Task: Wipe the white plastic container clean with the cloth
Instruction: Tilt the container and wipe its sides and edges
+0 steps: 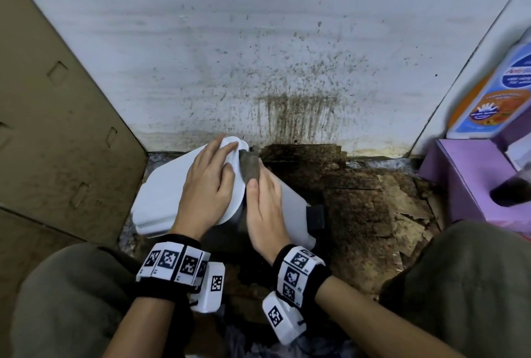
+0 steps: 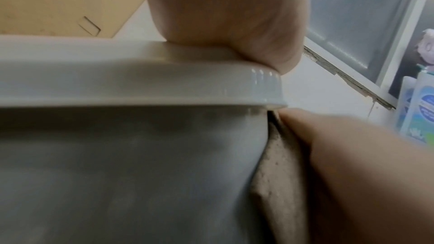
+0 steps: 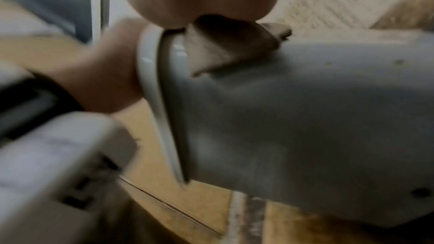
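Observation:
The white plastic container (image 1: 290, 202) lies on its side on the floor, its white lid (image 1: 161, 193) facing left. My left hand (image 1: 209, 182) rests flat on the lid with straight fingers, and its palm (image 2: 223, 16) presses the lid's rim. A brownish, soiled cloth (image 1: 250, 166) sits on the container's side just under that rim. My right hand (image 1: 265, 208) lies along the container and presses the cloth (image 3: 225, 49) against the grey-white wall (image 3: 305, 108), with the thumb at the cloth's near edge. The right fingertips are hidden.
A cardboard box (image 1: 57, 127) stands on the left and a stained, spattered wall (image 1: 258, 55) is straight ahead. A purple box (image 1: 465, 179) and a blue-and-orange labelled bottle (image 1: 494, 93) sit on the right. Dirty torn cardboard (image 1: 359, 199) covers the floor. My knees frame the bottom.

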### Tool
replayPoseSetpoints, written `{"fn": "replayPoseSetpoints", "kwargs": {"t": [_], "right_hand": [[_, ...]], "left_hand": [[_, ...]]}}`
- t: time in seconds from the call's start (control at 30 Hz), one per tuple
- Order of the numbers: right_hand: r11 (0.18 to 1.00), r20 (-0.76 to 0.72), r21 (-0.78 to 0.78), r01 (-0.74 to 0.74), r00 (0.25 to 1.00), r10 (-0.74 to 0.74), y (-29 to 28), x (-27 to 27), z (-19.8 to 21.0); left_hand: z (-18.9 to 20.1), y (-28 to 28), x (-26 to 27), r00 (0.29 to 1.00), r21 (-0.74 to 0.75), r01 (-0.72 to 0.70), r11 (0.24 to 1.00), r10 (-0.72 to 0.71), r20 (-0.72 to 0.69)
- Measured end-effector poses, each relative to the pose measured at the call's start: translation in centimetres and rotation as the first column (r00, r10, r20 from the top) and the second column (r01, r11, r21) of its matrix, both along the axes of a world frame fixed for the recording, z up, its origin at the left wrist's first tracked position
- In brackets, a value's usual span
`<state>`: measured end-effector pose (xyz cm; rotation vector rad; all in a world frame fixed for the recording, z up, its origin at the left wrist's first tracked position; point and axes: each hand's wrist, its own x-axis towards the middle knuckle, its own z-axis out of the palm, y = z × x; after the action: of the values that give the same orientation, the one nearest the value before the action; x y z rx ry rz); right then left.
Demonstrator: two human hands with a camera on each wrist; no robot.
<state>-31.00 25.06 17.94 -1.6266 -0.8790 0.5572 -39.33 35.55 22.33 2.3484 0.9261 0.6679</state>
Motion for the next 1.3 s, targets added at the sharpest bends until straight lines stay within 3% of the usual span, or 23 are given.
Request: {"fn": "replayPoseSetpoints", "kwargs": {"t": [0.33,0.6,0.9,1.17,1.3], "right_hand": [[0.983,0.214,0.159,-0.096,0.975,0.061,1.2,0.7,-1.9],[0.993,0.104,0.122,-0.005,0.995,-0.008,2.1,1.9,-4.4],[0.987,-0.108,-0.091,0.129,0.984,-0.138,0.3,5.0,-8.8],[0.955,-0.207,-0.065,0.291,0.932,-0.298,1.4,4.0,-7.5],[0.970,-0.243,-0.014,0.244,0.940,-0.240,3.1,2.3,-4.2]], "left_hand": [[-0.2,0.3,-0.5,1.000,-0.012,-0.008,1.000,0.008,0.006],[-0.1,0.9,-0.9,0.999,-0.011,-0.026,1.000,0.027,0.019],[-0.1,1.3,-1.3,0.996,-0.033,-0.051,0.998,0.053,0.071],[-0.5,0.7,-0.9,0.995,-0.017,-0.064,0.998,0.065,0.081],[-0.4,0.8,-0.7,0.995,-0.014,-0.065,0.998,0.065,0.076]]}}
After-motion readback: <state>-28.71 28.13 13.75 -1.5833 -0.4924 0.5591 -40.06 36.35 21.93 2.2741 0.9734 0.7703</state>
